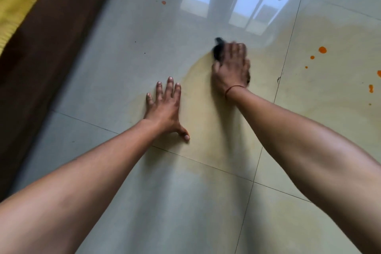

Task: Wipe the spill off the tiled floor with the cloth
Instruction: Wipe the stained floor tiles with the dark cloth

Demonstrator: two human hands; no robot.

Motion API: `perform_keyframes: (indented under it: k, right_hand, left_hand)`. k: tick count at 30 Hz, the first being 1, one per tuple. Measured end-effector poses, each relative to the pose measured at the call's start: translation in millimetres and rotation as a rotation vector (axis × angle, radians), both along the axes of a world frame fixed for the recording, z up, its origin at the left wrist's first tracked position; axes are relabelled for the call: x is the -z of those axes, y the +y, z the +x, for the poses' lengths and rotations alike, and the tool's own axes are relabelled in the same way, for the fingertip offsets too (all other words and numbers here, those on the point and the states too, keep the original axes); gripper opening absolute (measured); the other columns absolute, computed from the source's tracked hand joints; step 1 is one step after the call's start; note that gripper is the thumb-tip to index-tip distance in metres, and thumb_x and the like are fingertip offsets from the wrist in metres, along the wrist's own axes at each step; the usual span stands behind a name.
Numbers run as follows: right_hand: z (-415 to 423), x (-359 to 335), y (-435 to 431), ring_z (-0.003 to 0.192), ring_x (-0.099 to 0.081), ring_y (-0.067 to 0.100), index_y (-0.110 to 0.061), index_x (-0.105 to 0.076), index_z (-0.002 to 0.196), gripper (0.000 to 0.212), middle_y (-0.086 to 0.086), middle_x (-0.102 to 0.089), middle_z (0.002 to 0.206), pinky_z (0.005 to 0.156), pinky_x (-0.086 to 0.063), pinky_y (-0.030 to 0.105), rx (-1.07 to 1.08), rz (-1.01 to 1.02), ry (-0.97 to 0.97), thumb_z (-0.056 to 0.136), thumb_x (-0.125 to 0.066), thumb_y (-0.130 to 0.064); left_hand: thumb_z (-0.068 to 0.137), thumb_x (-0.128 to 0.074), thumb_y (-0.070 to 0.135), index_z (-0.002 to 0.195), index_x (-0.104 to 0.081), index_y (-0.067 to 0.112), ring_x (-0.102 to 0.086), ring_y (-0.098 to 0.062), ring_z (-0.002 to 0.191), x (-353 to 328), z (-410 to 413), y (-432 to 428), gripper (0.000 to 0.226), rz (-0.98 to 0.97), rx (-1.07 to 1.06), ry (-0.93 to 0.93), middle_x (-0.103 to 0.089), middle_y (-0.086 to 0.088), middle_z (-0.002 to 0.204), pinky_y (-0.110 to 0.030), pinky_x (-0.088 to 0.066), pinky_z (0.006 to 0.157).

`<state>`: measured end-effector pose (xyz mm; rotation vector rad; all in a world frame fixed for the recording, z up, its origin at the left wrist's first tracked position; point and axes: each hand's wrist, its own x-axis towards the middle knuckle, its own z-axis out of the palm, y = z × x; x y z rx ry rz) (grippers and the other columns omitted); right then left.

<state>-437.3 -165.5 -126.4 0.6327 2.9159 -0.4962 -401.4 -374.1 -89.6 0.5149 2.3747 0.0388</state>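
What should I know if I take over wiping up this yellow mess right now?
Left grip: flat on the floor, fingers spread, holding nothing.
Right grip: presses the dark cloth at the far edge of the spill. It is blurred, so I cannot tell if the fingers curl round the cloth.
The spill is a yellow film running from between the hands off to the right, with orange drops on the right.
Done: cannot tell from here.
Left: the yellow film and all the orange drops.

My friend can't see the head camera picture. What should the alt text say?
A right hand presses a dark cloth into a yellowish spill on the tiled floor. The left hand rests flat beside it; orange drops lie nearby.
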Motion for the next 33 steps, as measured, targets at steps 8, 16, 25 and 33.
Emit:
perform_keyframes:
  k: [8, 16, 25, 33]
  right_hand:
    - [18.9, 1.7, 28.6, 0.145, -0.018, 0.027, -0.018, -0.027, 0.148, 0.062, 0.01, -0.024, 0.156, 0.111, -0.022, 0.046, 0.109, 0.003, 0.004, 0.09, -0.043, -0.034]
    - [81.6, 10.6, 52.2, 0.125, -0.048, 0.034, -0.021, -0.05, 0.133, 0.051, 0.013, -0.05, 0.137, 0.099, -0.035, 0.037, -0.619, 0.01, 0.121, 0.083, -0.043, -0.032]
    - [122.4, 16.5, 23.7, 0.137, -0.038, 0.028, -0.023, -0.043, 0.143, 0.057, 0.009, -0.04, 0.15, 0.109, -0.028, 0.038, -1.009, 0.012, 0.122, 0.087, -0.041, -0.032]
    - [126.7, 15.4, -20.2, 0.146, -0.018, 0.022, -0.016, -0.03, 0.149, 0.063, 0.008, -0.026, 0.157, 0.114, -0.022, 0.044, -0.433, 0.017, 0.108, 0.092, -0.028, -0.042]
  left_hand:
    - [0.036, -0.088, 0.064, 0.152, 0.017, 0.016, 0.026, -0.034, 0.144, 1.2, 0.8, -0.4, 0.164, 0.01, -0.011, 0.005, 0.032, -0.004, 0.157, -0.06, 0.003, 0.115]
    - [0.034, -0.088, 0.064, 0.152, 0.017, 0.017, 0.027, -0.032, 0.144, 3.6, 0.7, -1.7, 0.165, 0.018, -0.026, 0.006, 0.032, -0.003, 0.157, -0.06, 0.003, 0.116]
    - [0.038, -0.088, 0.062, 0.152, 0.017, 0.019, 0.027, -0.032, 0.144, 6.6, 0.1, -2.7, 0.161, 0.041, -0.033, 0.011, 0.032, -0.002, 0.157, -0.06, 0.005, 0.115]
    - [0.033, -0.089, 0.064, 0.153, 0.016, 0.019, 0.026, -0.032, 0.144, 6.1, 1.0, -2.0, 0.165, 0.03, -0.038, 0.012, 0.032, -0.001, 0.157, -0.06, 0.003, 0.115]
